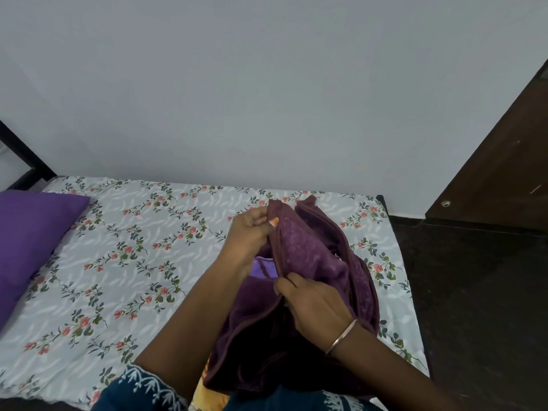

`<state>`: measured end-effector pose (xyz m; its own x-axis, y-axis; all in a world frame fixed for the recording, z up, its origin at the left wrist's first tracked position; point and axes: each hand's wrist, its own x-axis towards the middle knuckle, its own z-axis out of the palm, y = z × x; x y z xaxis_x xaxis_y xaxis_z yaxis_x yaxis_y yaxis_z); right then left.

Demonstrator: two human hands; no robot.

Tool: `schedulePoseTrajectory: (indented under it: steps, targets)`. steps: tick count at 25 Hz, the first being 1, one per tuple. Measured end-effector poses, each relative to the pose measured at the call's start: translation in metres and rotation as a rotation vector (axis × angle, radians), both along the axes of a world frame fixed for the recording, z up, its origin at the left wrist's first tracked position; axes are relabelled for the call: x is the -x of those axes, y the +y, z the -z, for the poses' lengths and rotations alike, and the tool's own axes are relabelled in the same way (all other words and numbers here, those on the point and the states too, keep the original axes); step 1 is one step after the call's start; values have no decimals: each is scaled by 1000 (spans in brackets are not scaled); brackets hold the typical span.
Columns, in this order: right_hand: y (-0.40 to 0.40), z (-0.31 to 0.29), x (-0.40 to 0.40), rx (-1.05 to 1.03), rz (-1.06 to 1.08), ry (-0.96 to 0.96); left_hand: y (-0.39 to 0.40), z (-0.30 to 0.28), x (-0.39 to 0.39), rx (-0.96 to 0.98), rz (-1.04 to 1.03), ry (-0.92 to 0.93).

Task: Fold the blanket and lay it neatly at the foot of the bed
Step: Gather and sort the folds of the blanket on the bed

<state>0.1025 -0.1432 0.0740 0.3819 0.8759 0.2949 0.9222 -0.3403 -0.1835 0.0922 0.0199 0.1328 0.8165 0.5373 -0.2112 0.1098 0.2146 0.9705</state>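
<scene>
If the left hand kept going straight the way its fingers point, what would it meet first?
The left hand pinches the blanket edge, its fingers pointing right and away. Going on, it would push into the blanket's upright folds first; beyond those lies the floral bedsheet. Depth is hard to judge.

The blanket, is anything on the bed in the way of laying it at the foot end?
Nothing visible: both hands hold the maroon blanket over bare floral sheet; the purple pillow lies at the opposite end.
</scene>
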Motion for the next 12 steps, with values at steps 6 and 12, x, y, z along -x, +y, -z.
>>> schedulePoseTrajectory:
  steps: [6, 12]
  targets:
    - [-7, -9, -11, -63, 44, 382, 5, -15, -2, -108, 58, -80]
    - [-12, -42, -46, -505, 277, 904, -18, 5, 20, -178, 267, -20]
